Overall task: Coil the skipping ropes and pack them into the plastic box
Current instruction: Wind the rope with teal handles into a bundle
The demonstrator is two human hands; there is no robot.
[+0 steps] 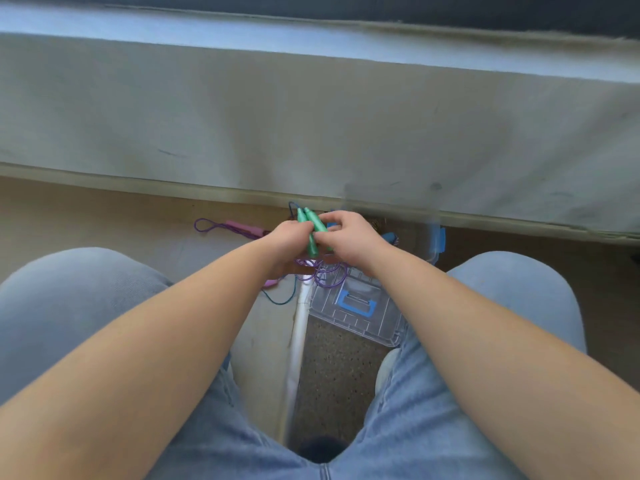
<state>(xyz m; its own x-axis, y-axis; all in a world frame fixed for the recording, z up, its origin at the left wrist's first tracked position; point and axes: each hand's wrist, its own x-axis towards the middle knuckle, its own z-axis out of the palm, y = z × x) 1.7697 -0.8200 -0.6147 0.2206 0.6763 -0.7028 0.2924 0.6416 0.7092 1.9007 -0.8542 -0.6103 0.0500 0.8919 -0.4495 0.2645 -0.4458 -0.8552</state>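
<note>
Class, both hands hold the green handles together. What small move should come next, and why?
Probably wind the dark cord round the green handles: left hand and right hand grip them side by side, yet the cord trails loose on the floor.

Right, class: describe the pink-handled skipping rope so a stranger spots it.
Find the long grey wall. Just below it, left of the left hand, a pink handle lies on the floor, a purple cord looping from its left end. Unlike the green handles held in the left hand and right hand, this one is pink.
</note>
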